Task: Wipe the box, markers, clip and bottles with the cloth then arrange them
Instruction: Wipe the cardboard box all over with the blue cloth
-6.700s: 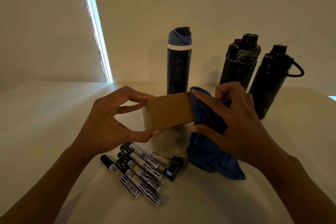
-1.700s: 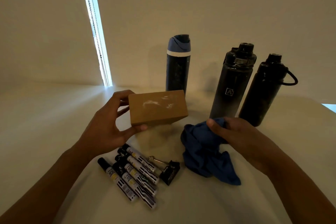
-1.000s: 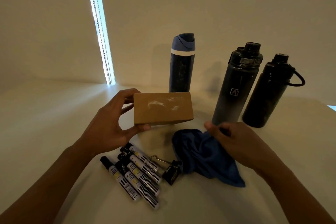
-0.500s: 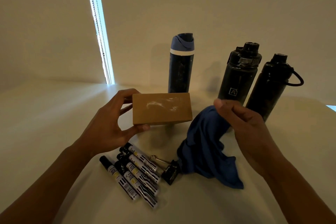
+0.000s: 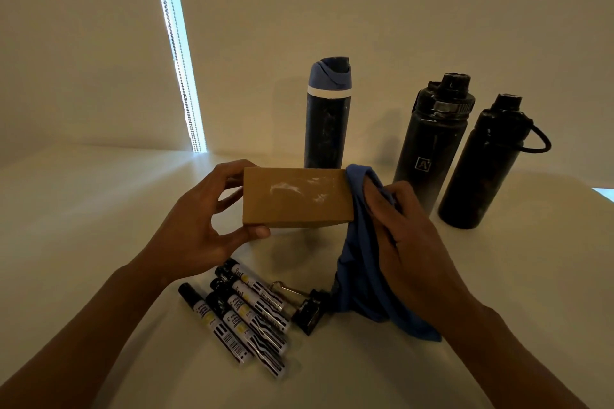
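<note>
We find the left hand with its grip clamped on the short end of the cardboard box, raised clear of the surface so its matte brown face, streaked with white residue, is open to wiping. The right hand pinches the soft blue cloth against the opposite end. Four striped markers and a black clip lie near the front edge; three dark cylindrical bottles stand toward the back edge.
</note>
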Demonstrator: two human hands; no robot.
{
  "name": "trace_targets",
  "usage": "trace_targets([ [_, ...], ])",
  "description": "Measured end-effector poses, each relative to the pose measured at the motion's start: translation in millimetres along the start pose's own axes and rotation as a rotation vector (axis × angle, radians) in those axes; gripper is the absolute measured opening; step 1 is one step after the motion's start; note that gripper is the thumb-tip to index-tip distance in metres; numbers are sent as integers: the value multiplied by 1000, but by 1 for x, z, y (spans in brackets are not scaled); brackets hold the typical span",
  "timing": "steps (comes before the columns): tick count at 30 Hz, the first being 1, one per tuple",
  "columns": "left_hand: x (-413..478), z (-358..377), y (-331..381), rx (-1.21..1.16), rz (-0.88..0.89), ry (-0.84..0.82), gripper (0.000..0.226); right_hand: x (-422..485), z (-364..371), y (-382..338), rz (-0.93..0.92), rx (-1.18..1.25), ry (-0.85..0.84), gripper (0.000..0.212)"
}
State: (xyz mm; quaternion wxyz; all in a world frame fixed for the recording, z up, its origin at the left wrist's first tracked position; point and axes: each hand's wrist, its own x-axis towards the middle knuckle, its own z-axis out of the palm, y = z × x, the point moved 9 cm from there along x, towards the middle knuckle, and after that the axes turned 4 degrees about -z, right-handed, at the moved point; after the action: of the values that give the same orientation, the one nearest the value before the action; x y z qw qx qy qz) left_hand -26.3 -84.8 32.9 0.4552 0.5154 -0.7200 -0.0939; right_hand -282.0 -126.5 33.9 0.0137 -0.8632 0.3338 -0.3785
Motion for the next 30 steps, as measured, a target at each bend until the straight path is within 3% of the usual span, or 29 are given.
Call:
trace_targets([
  [3,0,-1,-4,-17,-16,16,80,1,-1,-5,-36,-56,-35,58],
  [8,0,-3,-6,-20,-21,1,76,6,-5,-29,-225,-140,117,50],
  [14,0,2,-1,-18,-6,-43,76,3,-10,-21,-122,-151,7,41],
  [21,0,-1,-7,-12,-30,23,75,-1,-15,-33,-177,-95,-43,39],
  [25,3,0,-5,-4,-26,-18,77,0,-18,-20,-188,-145,4,31],
  [30,7,6,6,35,26,-80,77,5,-20,-11,-162,-215,27,42],
])
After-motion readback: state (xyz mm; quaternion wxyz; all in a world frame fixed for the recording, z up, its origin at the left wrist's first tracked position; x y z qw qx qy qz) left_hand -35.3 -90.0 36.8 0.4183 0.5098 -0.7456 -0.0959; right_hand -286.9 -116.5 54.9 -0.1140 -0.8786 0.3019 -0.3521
